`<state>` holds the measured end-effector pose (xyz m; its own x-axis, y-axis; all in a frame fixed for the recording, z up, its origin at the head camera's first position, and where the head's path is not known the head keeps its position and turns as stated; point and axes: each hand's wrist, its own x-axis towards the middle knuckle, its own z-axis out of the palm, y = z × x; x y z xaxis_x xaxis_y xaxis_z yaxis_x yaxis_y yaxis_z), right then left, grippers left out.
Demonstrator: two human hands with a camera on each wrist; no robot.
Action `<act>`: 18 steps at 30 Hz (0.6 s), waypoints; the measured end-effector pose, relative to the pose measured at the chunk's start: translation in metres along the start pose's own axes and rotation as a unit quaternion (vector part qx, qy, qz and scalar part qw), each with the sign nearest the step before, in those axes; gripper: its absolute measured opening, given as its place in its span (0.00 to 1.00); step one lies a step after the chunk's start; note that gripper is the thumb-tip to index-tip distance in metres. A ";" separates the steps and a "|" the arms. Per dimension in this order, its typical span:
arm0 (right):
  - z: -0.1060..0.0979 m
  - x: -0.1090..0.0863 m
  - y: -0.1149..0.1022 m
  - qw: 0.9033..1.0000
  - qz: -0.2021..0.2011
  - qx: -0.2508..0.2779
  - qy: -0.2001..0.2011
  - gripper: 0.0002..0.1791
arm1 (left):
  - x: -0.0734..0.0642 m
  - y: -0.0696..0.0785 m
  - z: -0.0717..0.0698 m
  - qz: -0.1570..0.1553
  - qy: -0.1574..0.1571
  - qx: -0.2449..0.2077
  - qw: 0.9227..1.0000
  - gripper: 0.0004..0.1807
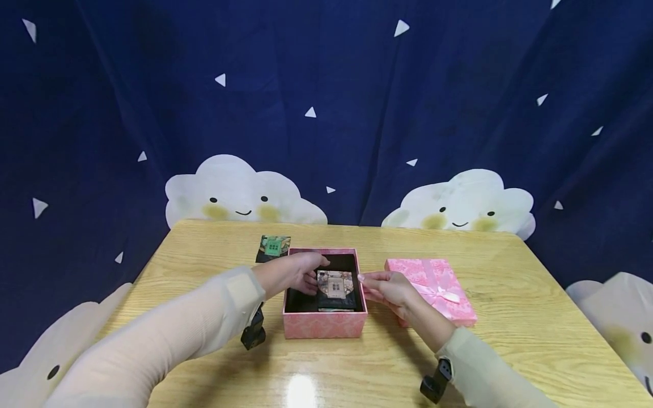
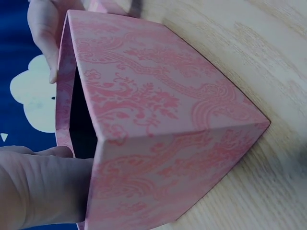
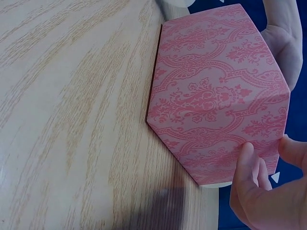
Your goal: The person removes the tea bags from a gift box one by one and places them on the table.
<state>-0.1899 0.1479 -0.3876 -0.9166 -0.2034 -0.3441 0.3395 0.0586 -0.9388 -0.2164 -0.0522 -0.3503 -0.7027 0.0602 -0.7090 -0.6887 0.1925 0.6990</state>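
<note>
A pink patterned box with a black inside stands on the table, its top uncovered. In it lies a dark square packet with a floral label; the edge of something light shows below it. My left hand reaches over the left wall into the box, beside the packet. One finger stretches towards the back, and the wall hides its fingertips in the left wrist view. My right hand pinches the box's right wall. Its thumb is at the rim and its fingers lie on the outside.
The pink lid with a ribbon bow lies right of the box, partly behind my right hand. A dark packet with a green label is at the box's back left. Wooden table lies around them, with a dark blue cloud-patterned curtain behind.
</note>
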 end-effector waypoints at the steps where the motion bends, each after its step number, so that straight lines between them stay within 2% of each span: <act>1: 0.000 0.000 0.000 1.000 0.000 -0.002 0.000 0.21 | -0.001 0.000 0.000 0.003 0.000 0.001 1.000 0.33; 6: -0.001 -0.001 -0.001 1.000 -0.003 -0.010 -0.001 0.23 | -0.004 0.003 -0.001 0.016 -0.004 0.008 1.000 0.33; 9: -0.001 -0.001 -0.002 1.000 -0.003 -0.008 -0.004 0.23 | 0.005 0.005 -0.003 0.018 -0.014 0.012 1.000 0.34; 10: -0.001 -0.001 -0.002 1.000 -0.003 -0.007 -0.004 0.23 | 0.020 0.004 -0.006 0.019 -0.030 0.013 0.999 0.36; 13: 0.000 -0.001 -0.002 1.000 -0.003 -0.008 -0.004 0.23 | 0.028 0.007 -0.005 0.019 -0.037 0.012 0.999 0.36; 16: 0.000 -0.001 -0.001 1.000 -0.001 -0.008 -0.002 0.23 | 0.020 0.009 0.001 0.025 -0.038 0.011 0.999 0.33; 17: 0.000 -0.001 -0.001 1.000 -0.001 -0.007 -0.003 0.24 | 0.005 0.012 0.006 0.025 -0.025 0.010 0.999 0.30; 18: 0.000 -0.001 -0.001 1.000 0.000 -0.005 -0.003 0.24 | 0.002 0.012 0.008 0.025 -0.028 0.010 0.999 0.29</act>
<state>-0.1893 0.1478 -0.3868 -0.9156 -0.2090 -0.3436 0.3367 0.0691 -0.9391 -0.2248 -0.0421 -0.3442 -0.7248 0.1258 -0.6774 -0.6487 0.2066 0.7325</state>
